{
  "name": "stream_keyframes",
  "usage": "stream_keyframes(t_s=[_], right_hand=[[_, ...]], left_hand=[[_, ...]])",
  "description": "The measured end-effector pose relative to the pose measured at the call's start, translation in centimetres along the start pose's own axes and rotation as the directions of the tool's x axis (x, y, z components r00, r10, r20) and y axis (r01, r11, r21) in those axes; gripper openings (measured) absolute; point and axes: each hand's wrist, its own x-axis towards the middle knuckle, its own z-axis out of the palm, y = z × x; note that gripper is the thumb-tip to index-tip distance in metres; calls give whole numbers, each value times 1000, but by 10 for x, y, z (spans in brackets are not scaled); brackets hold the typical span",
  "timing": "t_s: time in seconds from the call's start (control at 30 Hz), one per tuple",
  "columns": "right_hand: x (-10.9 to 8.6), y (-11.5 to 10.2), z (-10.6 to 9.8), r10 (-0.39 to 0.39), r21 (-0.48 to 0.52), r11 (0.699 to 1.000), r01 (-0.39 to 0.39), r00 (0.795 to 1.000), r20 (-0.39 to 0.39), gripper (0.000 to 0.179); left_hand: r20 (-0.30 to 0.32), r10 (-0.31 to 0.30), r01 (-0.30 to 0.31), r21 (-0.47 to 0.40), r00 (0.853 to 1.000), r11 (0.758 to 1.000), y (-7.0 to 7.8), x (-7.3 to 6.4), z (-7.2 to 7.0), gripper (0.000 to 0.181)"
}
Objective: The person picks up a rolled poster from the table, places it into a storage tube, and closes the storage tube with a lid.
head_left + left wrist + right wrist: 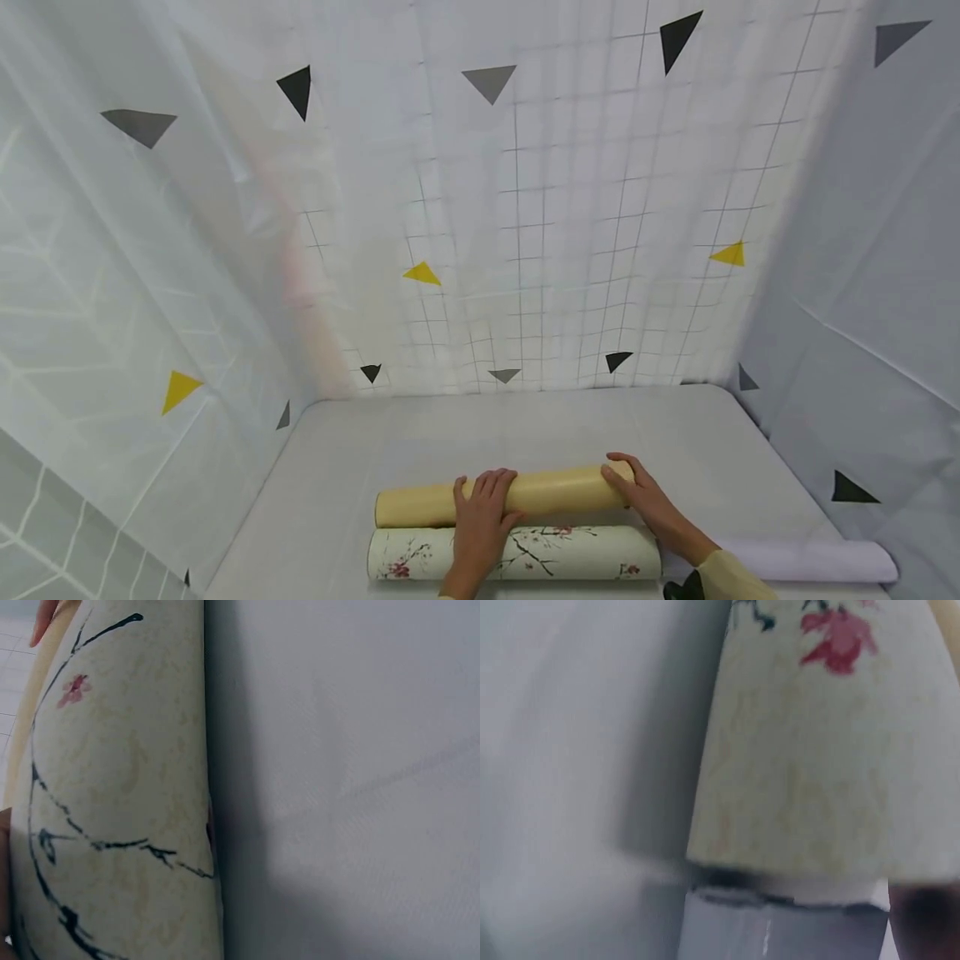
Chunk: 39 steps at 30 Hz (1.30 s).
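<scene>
A plain yellow wallpaper roll [558, 493] lies crosswise on the table, just beyond a cream wallpaper roll [577, 556] printed with dark branches and pink-red blossoms. My left hand [480, 521] reaches over the cream roll and holds the yellow one near its middle, fingers spread across the top and thumb on the near side. At the yellow roll's right end, my right hand [651, 504] grips with thumb and fingers around the edge. The cream roll fills much of the left wrist view, and its blossom end shows in the right wrist view.
A pale lavender roll [810, 560] extends right from behind the right forearm; its end [780, 930] sits by the cream roll's end. White sheeting with triangles and grid lines hangs behind the table [510, 425] and along both sides.
</scene>
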Motion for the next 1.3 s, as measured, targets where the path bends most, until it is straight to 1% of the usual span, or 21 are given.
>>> stream_keyframes(t_s=[0.1, 0.17, 0.23, 0.33, 0.43, 0.57, 0.67, 0.73, 0.83, 0.93, 1.07, 1.17, 1.3], right_hand=[[2, 6, -1, -15, -36, 999, 16, 1000, 16, 82], [3, 9, -2, -33, -63, 997, 35, 999, 27, 87], [1, 11, -3, -49, -73, 996, 51, 998, 36, 85], [-1, 12, -4, -64, -98, 993, 67, 997, 35, 81], [-3, 12, -3, -61, -127, 990, 65, 998, 33, 79], [-4, 12, -1, -54, -181, 982, 59, 998, 30, 79], [-4, 11, -1, -54, -228, 972, 57, 998, 17, 78], [-4, 11, -2, -63, -256, 965, 65, 998, 16, 78], [-4, 12, -2, -76, -270, 960, 77, 997, 17, 78], [-5, 14, -3, -84, -278, 957, 86, 996, 21, 77], [-4, 17, -4, -108, -281, 953, 114, 994, 35, 76], [-4, 19, -5, -129, -274, 952, 138, 990, 51, 76], [-5, 20, -4, -137, -278, 950, 144, 990, 46, 76]], left_hand=[[9, -33, 33, -44, 999, 998, 1, 1, 0, 64], [22, -48, 50, -82, 999, 995, 1, 2, -1, 63], [37, -50, 54, -102, 998, 993, 1, 2, -2, 62], [59, -43, 50, -109, 997, 993, 1, 2, -4, 61], [74, -38, 46, -102, 997, 994, 2, 1, -5, 59], [95, -51, 60, -96, 994, 994, 2, 1, -5, 55], [106, -59, 70, -106, 993, 992, 2, 2, -5, 54], [104, -57, 69, -108, 993, 992, 2, 2, -5, 53], [100, -55, 65, -103, 994, 993, 2, 2, -5, 52], [79, -49, 57, -106, 996, 993, 3, 1, -5, 52], [57, -41, 49, -137, 998, 989, 4, -1, -6, 52], [52, -38, 45, -153, 998, 987, 4, -1, -6, 52], [47, -37, 44, -168, 998, 985, 4, -2, -5, 50]])
